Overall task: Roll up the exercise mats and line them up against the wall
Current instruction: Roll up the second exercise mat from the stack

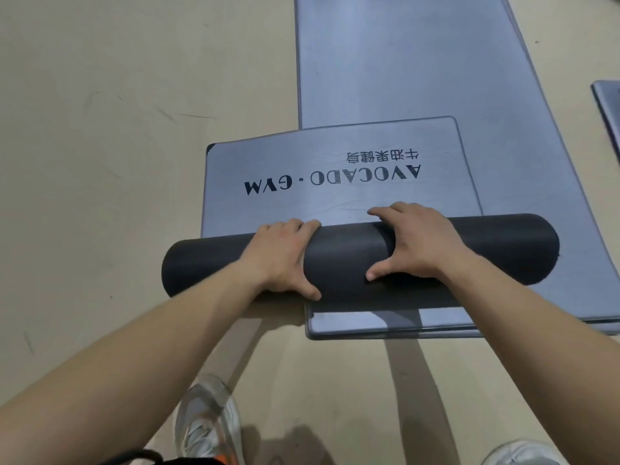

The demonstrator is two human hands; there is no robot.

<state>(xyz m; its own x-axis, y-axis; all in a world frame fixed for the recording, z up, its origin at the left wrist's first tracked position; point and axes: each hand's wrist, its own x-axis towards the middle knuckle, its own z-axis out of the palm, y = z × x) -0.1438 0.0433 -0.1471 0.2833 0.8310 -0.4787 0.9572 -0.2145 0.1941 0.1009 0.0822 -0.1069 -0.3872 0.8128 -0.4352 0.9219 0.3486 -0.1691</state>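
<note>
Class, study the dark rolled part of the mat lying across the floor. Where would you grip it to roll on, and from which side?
Grip the dark roll near its middle, hands apart, from above on the near side: fingers over the top, thumbs behind, as the left hand and right hand do. It is a long crosswise cylinder, and the flat printed end lies beyond.

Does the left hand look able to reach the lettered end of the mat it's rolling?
Probably yes: the left hand grips the roll, and the lettered end lies bare just beyond it, nothing between.
</note>
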